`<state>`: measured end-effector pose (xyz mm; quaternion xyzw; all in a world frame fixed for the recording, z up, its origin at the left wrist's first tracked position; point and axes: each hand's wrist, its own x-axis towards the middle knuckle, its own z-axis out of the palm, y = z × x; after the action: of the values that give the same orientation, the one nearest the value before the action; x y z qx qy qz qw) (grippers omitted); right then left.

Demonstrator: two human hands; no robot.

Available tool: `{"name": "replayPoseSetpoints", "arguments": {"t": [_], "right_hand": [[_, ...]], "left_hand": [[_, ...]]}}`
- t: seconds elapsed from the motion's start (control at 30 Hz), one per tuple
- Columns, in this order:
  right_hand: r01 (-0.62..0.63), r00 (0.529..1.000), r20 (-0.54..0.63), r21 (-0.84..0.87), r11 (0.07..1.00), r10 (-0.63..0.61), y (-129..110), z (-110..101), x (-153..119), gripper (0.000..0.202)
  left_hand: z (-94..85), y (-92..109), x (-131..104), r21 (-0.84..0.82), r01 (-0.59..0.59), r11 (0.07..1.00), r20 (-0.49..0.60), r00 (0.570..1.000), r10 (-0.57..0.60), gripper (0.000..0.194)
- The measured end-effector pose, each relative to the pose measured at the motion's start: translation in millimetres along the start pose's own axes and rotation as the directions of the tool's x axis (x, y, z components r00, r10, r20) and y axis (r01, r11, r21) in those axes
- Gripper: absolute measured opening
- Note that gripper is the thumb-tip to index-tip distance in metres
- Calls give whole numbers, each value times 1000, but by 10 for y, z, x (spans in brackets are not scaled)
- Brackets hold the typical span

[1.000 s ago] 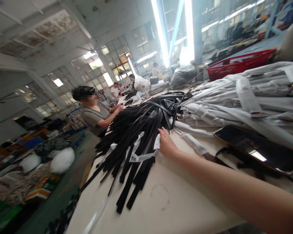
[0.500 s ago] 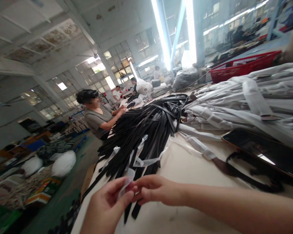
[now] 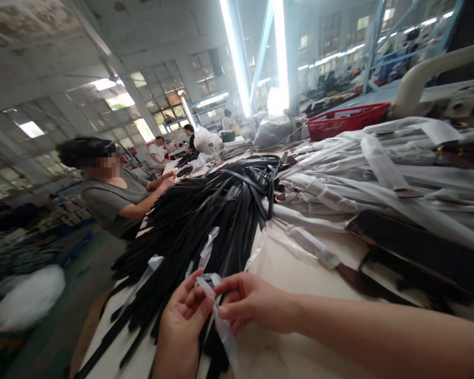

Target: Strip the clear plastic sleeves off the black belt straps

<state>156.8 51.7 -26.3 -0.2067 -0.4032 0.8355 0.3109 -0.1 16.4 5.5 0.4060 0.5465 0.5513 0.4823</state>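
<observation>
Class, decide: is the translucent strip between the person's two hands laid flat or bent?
Bent: the translucent strip curves between the left hand and right hand, its tail running toward the picture's bottom edge.

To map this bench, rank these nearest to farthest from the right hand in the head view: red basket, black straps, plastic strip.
1. Plastic strip: at the right hand itself.
2. Black straps: beyond it, mostly left.
3. Red basket: far back, right.

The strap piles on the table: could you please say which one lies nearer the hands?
The black pile: it spreads right up to the hands, while the white-wrapped pile lies farther away, near the red basket.
</observation>
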Motion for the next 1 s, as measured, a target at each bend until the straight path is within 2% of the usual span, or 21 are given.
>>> {"name": "replayPoseSetpoints", "arguments": {"t": [0.07,0.17,0.27,0.33,0.37,0.4,0.47,0.57,0.63,0.73,0.83,0.9,1.0], "right_hand": [[3,999,36,-49,999,-1,24,10,7,60],[70,997,-31,-140,988,-75,73,29,16,45],[161,969,-129,-310,937,-209,123,80,-11,27],[139,961,-168,-398,907,-221,146,127,-46,21],[104,966,-175,-408,907,-189,152,149,-64,19],[67,975,-168,-395,916,-144,155,169,-80,20],[34,991,-112,-335,941,-75,152,196,-101,23],[63,997,-22,-259,964,-71,131,205,-113,32],[80,996,-16,-237,968,-86,113,197,-116,40],[92,994,-42,-218,972,-103,98,185,-118,50],[102,992,-54,-233,967,-118,114,174,-111,51],[98,991,-63,-259,961,-118,145,161,-102,48],[69,997,-20,-325,943,-80,199,128,-94,40]], "left_hand": [[-6,-16,-22,-62,-13,998,-33,999,11,75],[14,-35,-43,-90,-53,994,-69,997,47,76],[23,-9,-68,-26,27,999,-69,997,-28,57],[16,36,-91,-2,57,998,-72,996,-57,42],[9,61,-103,-18,59,998,-72,996,-60,38],[2,86,-114,-47,70,996,-60,996,-72,37],[-16,126,-130,-113,142,983,35,990,-139,41],[-49,155,-129,-150,263,953,230,947,-225,41],[-70,164,-118,-162,291,943,280,930,-239,34],[-83,184,-110,-180,325,929,323,911,-256,35],[-73,193,-124,-190,358,914,350,895,-277,40],[-68,177,-132,-200,365,909,321,901,-291,37],[-74,137,-121,-213,316,925,218,938,-270,30]]}}
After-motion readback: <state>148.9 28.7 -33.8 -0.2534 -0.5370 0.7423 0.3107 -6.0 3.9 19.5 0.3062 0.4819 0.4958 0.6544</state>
